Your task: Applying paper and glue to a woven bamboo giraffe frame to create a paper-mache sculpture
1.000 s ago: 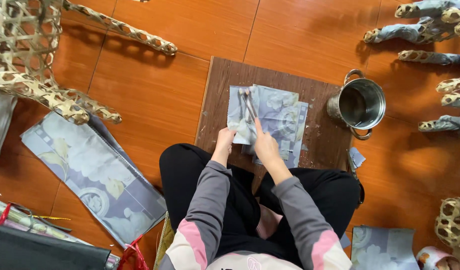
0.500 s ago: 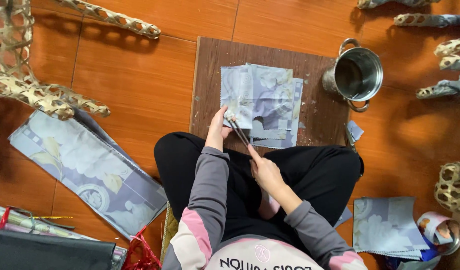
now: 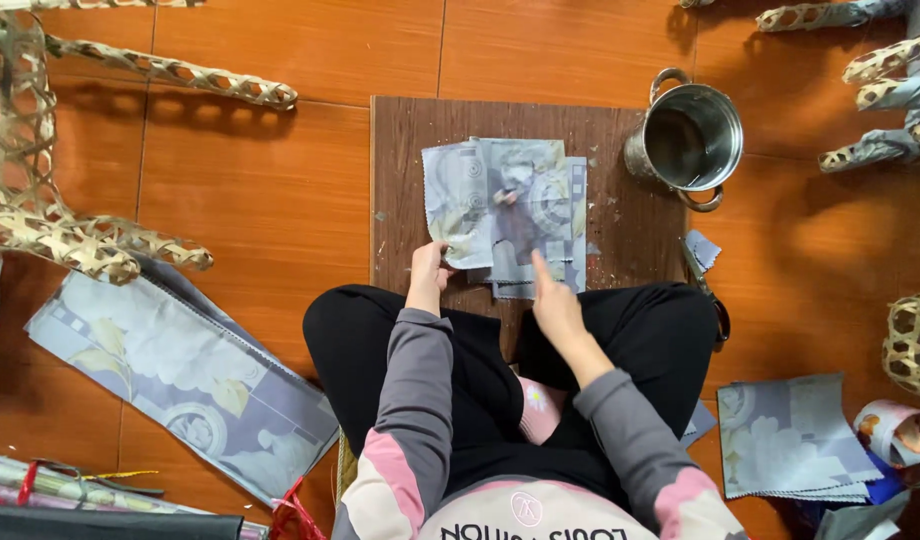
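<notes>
While left hand (image 3: 427,277) pinches paper stack (image 3: 505,205), right hand (image 3: 554,300) points, empty; one board (image 3: 400,150), one pot (image 3: 692,140)

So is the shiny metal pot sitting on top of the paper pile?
No, the metal pot stands at the right edge of the brown board, apart from the paper pile.

Even, soft daylight fills the room, bright enough that colours read clearly. Shadows fall toward three o'clock: the steel pot (image 3: 688,138) darkens the floor (image 3: 280,210) beside it, and the woven bamboo frames (image 3: 40,150) cast soft-edged shadows. A mild sheen sits on the pot's rim. The centre is sharp; the right hand (image 3: 555,300) is slightly blurred, and the corners stretch a little.
</notes>
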